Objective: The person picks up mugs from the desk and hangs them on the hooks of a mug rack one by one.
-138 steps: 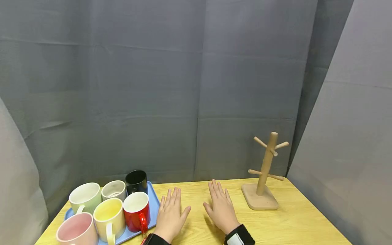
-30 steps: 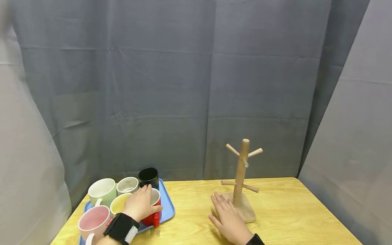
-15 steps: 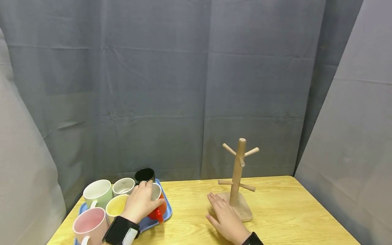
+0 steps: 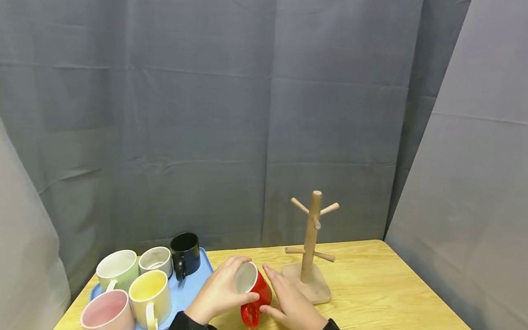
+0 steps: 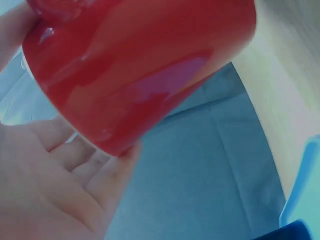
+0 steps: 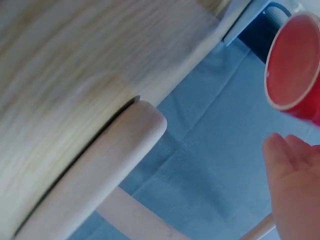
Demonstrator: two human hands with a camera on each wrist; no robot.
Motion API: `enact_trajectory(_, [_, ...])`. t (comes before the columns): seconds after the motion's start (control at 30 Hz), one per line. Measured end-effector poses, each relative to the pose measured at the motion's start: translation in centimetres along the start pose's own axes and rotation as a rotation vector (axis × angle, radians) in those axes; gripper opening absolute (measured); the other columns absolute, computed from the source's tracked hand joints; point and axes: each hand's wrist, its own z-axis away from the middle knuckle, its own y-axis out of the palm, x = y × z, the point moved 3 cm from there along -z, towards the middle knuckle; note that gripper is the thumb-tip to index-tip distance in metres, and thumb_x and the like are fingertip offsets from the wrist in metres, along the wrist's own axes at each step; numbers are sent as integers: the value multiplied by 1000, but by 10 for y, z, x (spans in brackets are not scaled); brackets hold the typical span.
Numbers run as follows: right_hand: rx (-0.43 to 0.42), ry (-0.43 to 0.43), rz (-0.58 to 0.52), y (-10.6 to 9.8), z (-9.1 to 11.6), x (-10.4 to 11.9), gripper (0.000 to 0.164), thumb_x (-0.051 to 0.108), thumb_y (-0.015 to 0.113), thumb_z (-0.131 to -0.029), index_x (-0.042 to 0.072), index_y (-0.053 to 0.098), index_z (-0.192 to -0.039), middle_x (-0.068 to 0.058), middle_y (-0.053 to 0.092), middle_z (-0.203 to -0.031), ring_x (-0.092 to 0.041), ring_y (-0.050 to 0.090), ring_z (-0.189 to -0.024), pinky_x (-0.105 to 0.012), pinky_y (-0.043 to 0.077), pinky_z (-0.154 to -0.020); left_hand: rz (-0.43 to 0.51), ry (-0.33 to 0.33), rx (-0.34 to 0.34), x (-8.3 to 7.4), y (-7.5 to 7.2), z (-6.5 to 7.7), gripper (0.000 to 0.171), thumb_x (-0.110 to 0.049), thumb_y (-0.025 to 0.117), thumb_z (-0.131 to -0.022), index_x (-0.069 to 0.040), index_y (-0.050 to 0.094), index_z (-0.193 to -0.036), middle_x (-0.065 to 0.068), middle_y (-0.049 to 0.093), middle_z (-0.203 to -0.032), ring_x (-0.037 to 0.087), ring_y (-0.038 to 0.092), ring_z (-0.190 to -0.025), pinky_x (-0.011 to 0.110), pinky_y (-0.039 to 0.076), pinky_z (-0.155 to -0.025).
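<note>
Between mug-laden tray (image 4: 187, 292) and wooden rack (image 4: 310, 240), red mug (image 4: 261, 291) in left hand (image 4: 220, 289).

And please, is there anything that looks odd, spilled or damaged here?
Nothing looks spilled or damaged. The red mug is tilted, naturally enough, since the left hand holds it; the mugs on the blue tray stand upright.

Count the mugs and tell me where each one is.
6: green mug, white mug, black mug, yellow mug, pink mug, all on the blue tray; red mug tilted in the left hand.
</note>
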Motion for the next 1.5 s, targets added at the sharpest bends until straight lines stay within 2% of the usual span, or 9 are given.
enact_trajectory(0.43, [134,137,-457,-2,-3,1,89,56,73,-79,30,26,-150,10,56,-131,-1,59,-108,-20,54,-91,58,114,24,-12,13,6,67,-52,81,-71,-16,60,-124,-1,65,-119,15,61,-96,23,53,-74])
enact_trajectory(0.6, [94,117,-415,-4,-3,3,81,55,76,-77,28,36,-142,12,59,-122,1,60,-102,-19,55,-85,117,102,83,-9,16,8,67,-52,76,-77,-21,55,-132,-1,61,-128,19,59,-106,26,55,-79])
enact_trajectory(0.77, [16,150,-284,-23,-5,8,80,50,78,-76,16,42,-139,6,62,-120,-5,62,-100,-20,56,-79,353,-39,134,7,18,5,53,-40,39,-103,-20,35,-152,6,36,-158,36,35,-145,59,35,-113])
enact_trajectory(0.83, [-26,178,-193,-37,-6,10,82,48,82,-73,13,45,-137,5,64,-119,-7,63,-99,-22,56,-81,313,-78,83,19,21,3,53,-38,30,-106,-14,31,-153,9,27,-162,38,22,-151,67,20,-117])
enact_trajectory(0.93, [-42,221,-161,-65,-6,12,82,42,85,-69,13,47,-135,6,64,-118,-9,63,-99,-22,56,-78,72,-147,26,38,32,4,63,-46,37,-103,-6,33,-151,13,26,-162,41,20,-151,66,17,-118])
enact_trajectory(1.07, [38,271,-298,-106,2,12,80,35,85,-71,21,44,-138,9,61,-121,-9,62,-102,-19,56,-76,-121,-244,78,58,48,12,77,-53,48,-96,1,33,-150,21,27,-160,44,22,-149,68,17,-117])
enact_trajectory(1.17, [53,274,-354,-137,14,12,79,32,85,-73,24,42,-138,9,61,-119,-6,62,-100,-20,56,-78,-140,-286,92,66,56,16,82,-53,53,-94,4,31,-150,24,25,-160,45,22,-148,69,18,-115])
enact_trajectory(1.33, [-90,296,-200,-184,36,0,80,30,87,-70,22,43,-136,9,62,-113,1,59,-92,-22,54,-74,-157,-291,69,69,63,18,86,-52,56,-92,6,30,-149,27,25,-159,46,23,-148,67,20,-116])
enact_trajectory(1.5, [-146,512,-96,-207,50,-33,86,30,86,-72,7,37,-139,-10,61,-121,-18,63,-97,-22,54,-67,-129,-365,112,73,63,15,90,-54,56,-92,9,28,-148,29,23,-158,47,22,-148,66,18,-117])
